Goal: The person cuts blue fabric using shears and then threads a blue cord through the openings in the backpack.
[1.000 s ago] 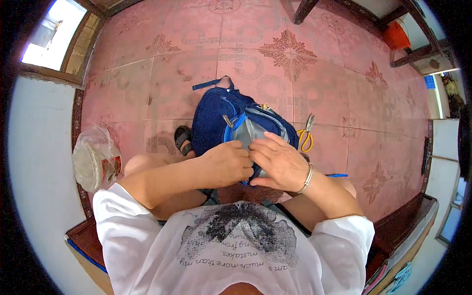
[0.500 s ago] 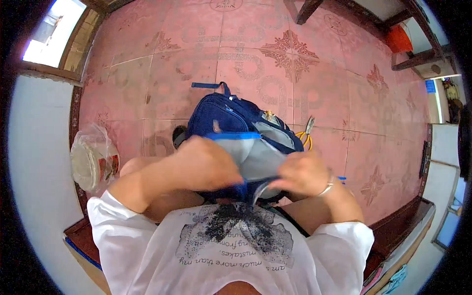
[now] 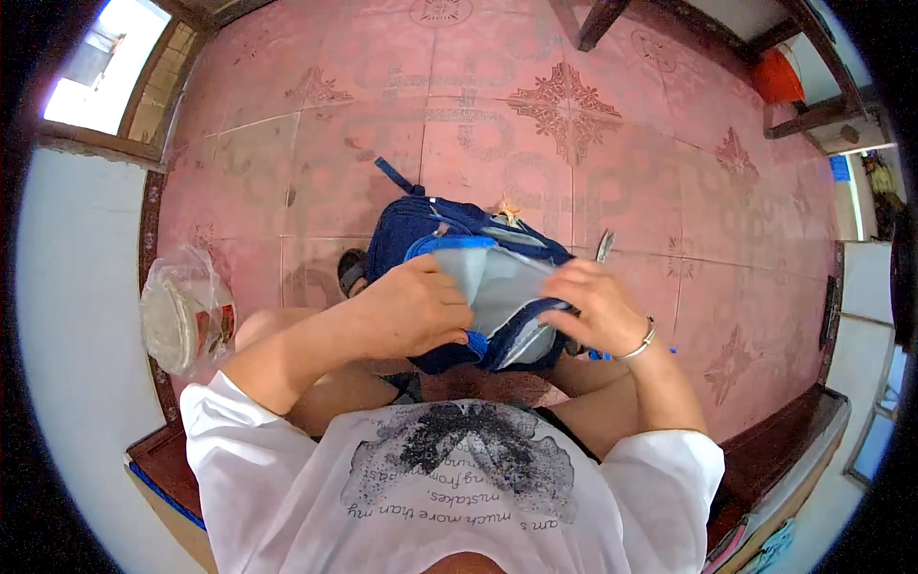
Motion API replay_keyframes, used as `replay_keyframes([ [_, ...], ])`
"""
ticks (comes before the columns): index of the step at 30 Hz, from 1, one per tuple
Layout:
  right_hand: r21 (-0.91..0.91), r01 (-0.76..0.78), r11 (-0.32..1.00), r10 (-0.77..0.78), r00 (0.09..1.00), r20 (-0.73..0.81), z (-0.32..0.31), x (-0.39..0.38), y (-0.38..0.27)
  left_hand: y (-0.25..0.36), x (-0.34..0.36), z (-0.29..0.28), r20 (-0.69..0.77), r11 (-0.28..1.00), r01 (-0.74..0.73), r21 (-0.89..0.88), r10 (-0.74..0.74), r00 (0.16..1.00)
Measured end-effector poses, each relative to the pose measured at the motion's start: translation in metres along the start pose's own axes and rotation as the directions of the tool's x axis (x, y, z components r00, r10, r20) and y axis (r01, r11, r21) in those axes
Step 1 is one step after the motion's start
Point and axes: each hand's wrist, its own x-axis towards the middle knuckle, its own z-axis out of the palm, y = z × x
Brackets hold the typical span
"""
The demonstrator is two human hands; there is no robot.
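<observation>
A dark blue backpack with a pale grey lining stands unzipped between my knees, its mouth spread wide. My left hand is closed on the bright blue edge of the opening, on the left side. On the right, my right hand has the navy rim between thumb and fingers; its fingertips are slightly blurred. The grey inside shows between the two hands, but the bottom of the bag is hidden. A small yellowish ornament hangs at the bag's far side.
Beyond the bag's right side, a metal blade shows on the pink tiled floor. At left, a clear plastic bag holds a round pale item beside the wall. Wooden furniture legs and a red-orange container are farther off.
The backpack has tilted and its mouth gapes toward me. My right hand has moved up and slightly right along the rim. The tool's yellow handles are now hidden, leaving its blade in sight.
</observation>
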Motion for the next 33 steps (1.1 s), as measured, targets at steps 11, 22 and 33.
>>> replay_keyframes([
  [11, -0.047, 0.195, 0.980, -0.183, 0.964, 0.195, 0.015, 0.005, -0.047, 0.007, 0.010, -0.001, -0.032, 0.985, -0.075, 0.154, 0.080, 0.996],
  [22, -0.027, 0.133, 0.991, -0.123, 0.964, 0.237, 0.012, 0.006, -0.057, 0.021, 0.008, 0.017, 0.152, 0.976, -0.031, 0.217, -0.003, 0.988],
  [33, 0.163, -0.027, 0.986, 0.029, 1.000, -0.012, 0.005, -0.031, -0.010, -0.034, -0.050, -0.018, -0.403, 0.851, 0.489, -0.192, -0.523, 0.751],
])
